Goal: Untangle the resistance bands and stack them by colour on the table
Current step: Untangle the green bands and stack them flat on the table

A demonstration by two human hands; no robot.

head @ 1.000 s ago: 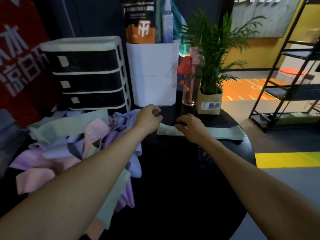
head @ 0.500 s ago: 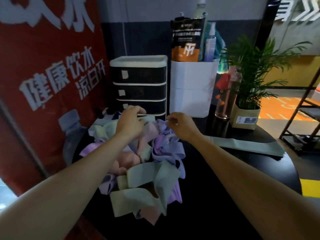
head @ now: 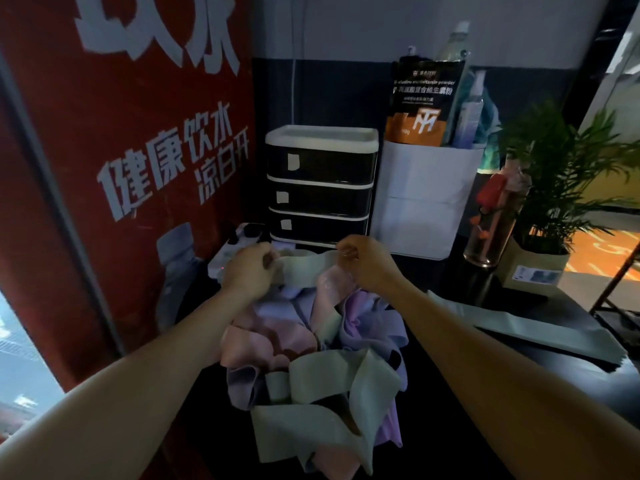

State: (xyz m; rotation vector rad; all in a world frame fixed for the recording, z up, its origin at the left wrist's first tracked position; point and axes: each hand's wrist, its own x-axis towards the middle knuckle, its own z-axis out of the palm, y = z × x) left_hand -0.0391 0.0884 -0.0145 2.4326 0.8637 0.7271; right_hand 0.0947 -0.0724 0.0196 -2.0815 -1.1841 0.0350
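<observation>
Step in hand, as judged: extraction of one pale green flat elastic resistance band point(head: 304, 270) from the tangled heap of pale green, pink and lilac bands point(head: 311, 355) at centre frame, on the round black table point(head: 446, 427).

Left hand point(head: 247, 271): fingers curled round the left end of the green band. Right hand point(head: 363, 261): thumb and fingers pinching the right end. Band held in a short span between both hands, just above the far edge of the heap; lower run disappearing into pink and lilac loops, extent of entanglement not visible.

Destination, as judged: flattened pale green band point(head: 540, 323) lying alone at right of frame, well apart from the heap, apparently the start of the green stack.

Next move calls for: lift clear of the heap, release of any pink or lilac loop threaded through, flattening, then transfer rightward onto the green stack. No pink or lilac stack visible yet.

Surroundings: black-and-white three-drawer plastic organiser point(head: 320, 185) just behind the hands; white rectangular bin point(head: 426, 202) holding a black-and-orange powder pouch point(head: 424, 98) and bottles, upper centre; clear bottle with red fittings point(head: 491, 220) and green potted palm in a tan square pot point(head: 561, 188) at right; red banner with white characters point(head: 156, 133) at left.

Obstructions: organiser and bin close behind, limiting any upward and forward pull; bottle and pot near the stack's far side, at risk from a swinging band end.
</observation>
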